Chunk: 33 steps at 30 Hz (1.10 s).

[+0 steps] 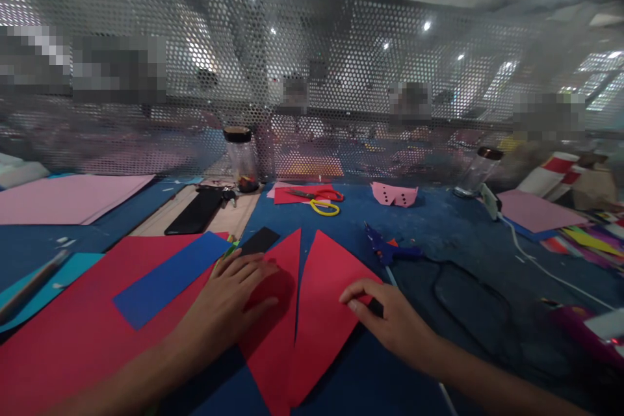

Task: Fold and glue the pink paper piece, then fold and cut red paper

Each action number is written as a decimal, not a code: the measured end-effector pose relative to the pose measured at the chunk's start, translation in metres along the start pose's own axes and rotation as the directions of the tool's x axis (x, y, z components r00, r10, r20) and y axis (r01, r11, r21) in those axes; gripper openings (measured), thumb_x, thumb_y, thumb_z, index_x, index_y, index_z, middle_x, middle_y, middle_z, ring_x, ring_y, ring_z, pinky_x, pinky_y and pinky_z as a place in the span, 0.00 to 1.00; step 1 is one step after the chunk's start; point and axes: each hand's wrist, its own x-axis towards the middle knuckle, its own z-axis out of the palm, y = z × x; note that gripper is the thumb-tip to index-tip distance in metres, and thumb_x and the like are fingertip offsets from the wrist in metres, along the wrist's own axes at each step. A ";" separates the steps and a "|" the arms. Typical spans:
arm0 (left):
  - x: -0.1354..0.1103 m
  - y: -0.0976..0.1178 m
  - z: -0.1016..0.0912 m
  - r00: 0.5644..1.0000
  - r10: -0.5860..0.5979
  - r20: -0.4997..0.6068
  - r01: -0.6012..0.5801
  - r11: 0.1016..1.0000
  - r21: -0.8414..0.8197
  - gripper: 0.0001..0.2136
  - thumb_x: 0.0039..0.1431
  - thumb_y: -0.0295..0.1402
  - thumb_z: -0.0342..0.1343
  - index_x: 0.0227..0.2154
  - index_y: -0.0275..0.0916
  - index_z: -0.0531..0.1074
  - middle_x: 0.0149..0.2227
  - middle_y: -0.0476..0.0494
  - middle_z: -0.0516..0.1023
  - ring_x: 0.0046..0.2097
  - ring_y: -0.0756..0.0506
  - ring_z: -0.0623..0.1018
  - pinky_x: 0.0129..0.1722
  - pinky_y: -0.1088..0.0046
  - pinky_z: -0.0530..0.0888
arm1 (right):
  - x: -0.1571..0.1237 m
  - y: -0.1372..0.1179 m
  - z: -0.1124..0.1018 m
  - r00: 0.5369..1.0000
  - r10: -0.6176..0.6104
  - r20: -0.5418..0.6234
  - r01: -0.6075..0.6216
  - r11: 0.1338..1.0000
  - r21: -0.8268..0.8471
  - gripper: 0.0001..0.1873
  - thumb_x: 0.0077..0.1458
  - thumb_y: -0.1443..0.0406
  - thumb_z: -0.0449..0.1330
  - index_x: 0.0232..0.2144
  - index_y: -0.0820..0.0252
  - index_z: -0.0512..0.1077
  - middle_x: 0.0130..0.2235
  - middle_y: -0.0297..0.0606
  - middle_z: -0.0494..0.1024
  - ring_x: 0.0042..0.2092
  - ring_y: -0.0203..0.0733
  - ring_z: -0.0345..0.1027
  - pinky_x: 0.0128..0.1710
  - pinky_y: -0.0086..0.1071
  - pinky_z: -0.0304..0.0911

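Observation:
A folded red paper piece [331, 299] lies before me on the blue tabletop, its two flaps split by a narrow gap. My left hand [238, 292] rests flat on the left flap, fingers stretched out. Over the right flap, the thumb and forefinger of my right hand [385, 312] are pinched together; anything between their tips is hidden. A black strip [260, 240] sticks out beyond my left fingers, with a small green item [231, 249] partly hidden beside them. A blue paper strip [168, 279] lies left of that hand on a large red sheet [73, 331].
Scissors [314, 198], a pink cut-out [394, 194] and a blue glue gun [387, 247] with a looping cord lie beyond my hands. A phone [195, 211] and a jar [241, 159] stand left. A perforated metal screen [312, 78] borders the back.

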 end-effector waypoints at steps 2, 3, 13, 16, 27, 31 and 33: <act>-0.002 0.007 -0.004 1.000 -0.010 0.005 0.011 0.986 -0.169 0.20 0.65 0.45 0.58 0.57 0.50 0.71 0.60 0.44 0.76 0.63 0.34 0.70 0.65 0.49 0.60 | -0.003 -0.008 -0.006 0.997 -0.071 -0.034 0.072 0.997 0.014 0.09 0.65 0.65 0.57 0.42 0.54 0.77 0.40 0.34 0.82 0.43 0.40 0.76 0.43 0.31 0.66; -0.003 0.011 -0.006 0.999 -0.037 0.026 0.043 0.960 -0.278 0.20 0.66 0.44 0.57 0.59 0.51 0.69 0.62 0.45 0.74 0.64 0.34 0.69 0.64 0.51 0.63 | -0.005 -0.013 -0.009 0.994 -0.102 -0.038 0.103 0.994 0.024 0.09 0.65 0.66 0.57 0.42 0.53 0.77 0.40 0.34 0.82 0.42 0.39 0.76 0.43 0.30 0.66; -0.011 0.017 0.010 0.932 0.208 0.296 0.287 0.075 -0.955 0.38 0.54 0.47 0.69 0.66 0.51 0.62 0.63 0.35 0.70 0.60 0.31 0.72 0.57 0.49 0.71 | -0.012 -0.055 -0.021 0.970 -0.154 0.187 0.094 0.950 0.297 0.12 0.61 0.73 0.57 0.39 0.56 0.79 0.39 0.32 0.82 0.40 0.33 0.75 0.41 0.24 0.66; -0.011 0.017 0.007 0.931 0.154 0.332 0.330 0.041 -0.943 0.41 0.51 0.43 0.71 0.67 0.50 0.61 0.65 0.34 0.66 0.56 0.34 0.75 0.55 0.52 0.72 | -0.007 -0.052 -0.021 0.969 -0.113 0.221 0.046 0.956 0.289 0.14 0.59 0.75 0.56 0.39 0.56 0.79 0.40 0.32 0.82 0.41 0.35 0.74 0.43 0.26 0.65; 0.002 0.018 -0.018 0.901 -0.327 0.287 0.362 0.200 -0.910 0.25 0.52 0.38 0.71 0.53 0.42 0.75 0.30 0.48 0.82 0.32 0.44 0.81 0.33 0.70 0.76 | 0.009 -0.022 -0.017 0.993 0.070 0.100 -0.091 0.971 0.220 0.10 0.63 0.65 0.56 0.44 0.56 0.75 0.44 0.37 0.78 0.45 0.41 0.72 0.45 0.34 0.65; 0.003 0.016 -0.020 0.857 -0.462 0.229 0.371 0.244 -0.896 0.29 0.52 0.41 0.70 0.57 0.43 0.72 0.28 0.49 0.82 0.31 0.44 0.81 0.28 0.72 0.74 | 0.008 -0.014 -0.014 0.986 0.110 0.127 -0.135 0.968 0.212 0.16 0.64 0.59 0.57 0.52 0.54 0.72 0.50 0.40 0.76 0.49 0.44 0.71 0.49 0.38 0.67; 0.005 0.016 -0.021 0.834 -0.519 0.186 0.362 0.262 -0.895 0.31 0.51 0.41 0.71 0.58 0.42 0.71 0.28 0.49 0.82 0.32 0.44 0.81 0.29 0.73 0.74 | 0.006 -0.013 -0.012 0.979 0.119 0.164 -0.146 0.976 0.160 0.20 0.63 0.61 0.59 0.56 0.52 0.70 0.48 0.38 0.77 0.46 0.42 0.71 0.46 0.37 0.68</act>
